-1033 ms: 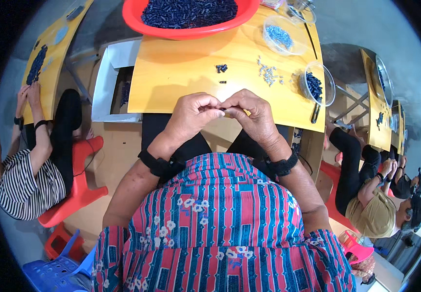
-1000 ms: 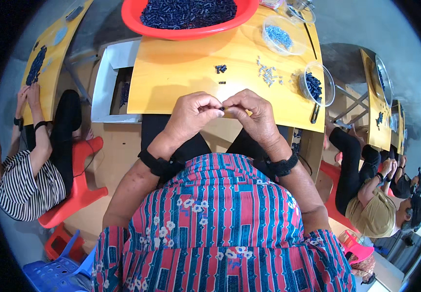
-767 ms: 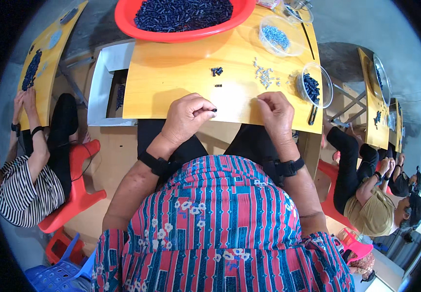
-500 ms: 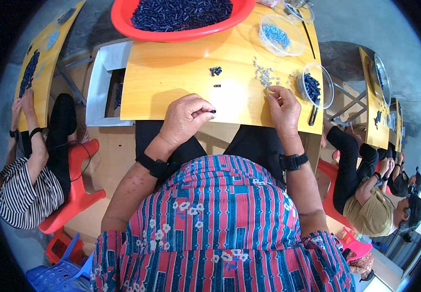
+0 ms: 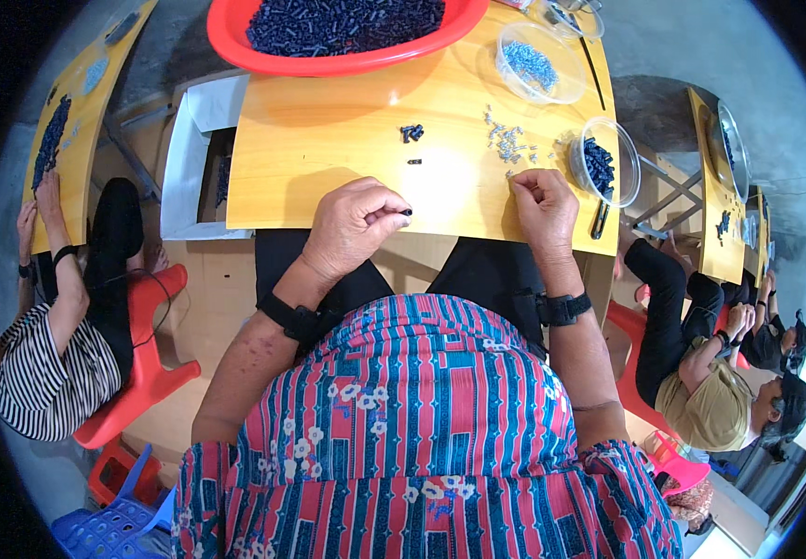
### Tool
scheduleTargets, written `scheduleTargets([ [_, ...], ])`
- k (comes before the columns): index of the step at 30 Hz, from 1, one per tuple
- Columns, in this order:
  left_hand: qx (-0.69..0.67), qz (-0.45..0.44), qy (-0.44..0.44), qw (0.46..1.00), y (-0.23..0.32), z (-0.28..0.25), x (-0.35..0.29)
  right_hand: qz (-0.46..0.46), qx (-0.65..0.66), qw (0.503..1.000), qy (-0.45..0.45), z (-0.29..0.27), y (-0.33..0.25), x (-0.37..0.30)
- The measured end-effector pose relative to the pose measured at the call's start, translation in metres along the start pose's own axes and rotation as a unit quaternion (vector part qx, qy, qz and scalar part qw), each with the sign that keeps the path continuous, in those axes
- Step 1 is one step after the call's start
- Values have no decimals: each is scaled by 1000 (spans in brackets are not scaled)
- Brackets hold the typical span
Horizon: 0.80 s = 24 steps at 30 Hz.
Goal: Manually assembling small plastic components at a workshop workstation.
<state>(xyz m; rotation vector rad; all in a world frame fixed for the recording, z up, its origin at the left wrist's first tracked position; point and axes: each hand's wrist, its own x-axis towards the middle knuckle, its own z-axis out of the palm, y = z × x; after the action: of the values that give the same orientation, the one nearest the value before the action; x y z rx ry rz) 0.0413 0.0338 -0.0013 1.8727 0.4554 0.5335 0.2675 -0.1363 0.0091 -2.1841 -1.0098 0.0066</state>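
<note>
My left hand (image 5: 358,222) pinches a small black tube-shaped piece (image 5: 408,212) between thumb and forefinger, over the near edge of the yellow table (image 5: 319,121). To the right, my right hand (image 5: 545,210) has its thumb and fingertips pressed together; whatever they may hold is too small to make out. Just beyond those fingertips lie scattered small clear pieces (image 5: 507,144). A little pile of black pieces (image 5: 411,134) sits in the middle of the table, with a single black piece (image 5: 414,162) on the nearer side of it.
A large red basin (image 5: 226,37) full of dark pieces stands at the back. On the right are a clear tub (image 5: 631,168) of black pieces and another tub (image 5: 566,79) of bluish clear pieces. A white box (image 5: 189,158) adjoins the table's left. People work at tables on both sides.
My right hand has drawn its fingertips closer together and shifted very slightly right, off the clear piece at its fingertips. My left hand still holds the black piece in nearly the same place.
</note>
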Motion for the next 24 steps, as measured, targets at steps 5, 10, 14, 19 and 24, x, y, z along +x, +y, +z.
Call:
scheduleTargets([
  [5,2,4,-3,1000,0,-1,-1,34,-2,999,-9,-2,-1,-1],
  [10,4,8,-3,1000,-2,-1,-2,37,3,999,3,1,-7,0],
  [14,3,3,-1,1000,-1,0,-2,-4,-6,1000,6,-1,-11,4],
  [19,3,5,-3,1000,-2,0,-1,-59,-77,995,-20,-3,-2,8],
  [24,7,9,-6,1000,-3,0,-2,-47,-85,995,-21,-1,-1,10],
])
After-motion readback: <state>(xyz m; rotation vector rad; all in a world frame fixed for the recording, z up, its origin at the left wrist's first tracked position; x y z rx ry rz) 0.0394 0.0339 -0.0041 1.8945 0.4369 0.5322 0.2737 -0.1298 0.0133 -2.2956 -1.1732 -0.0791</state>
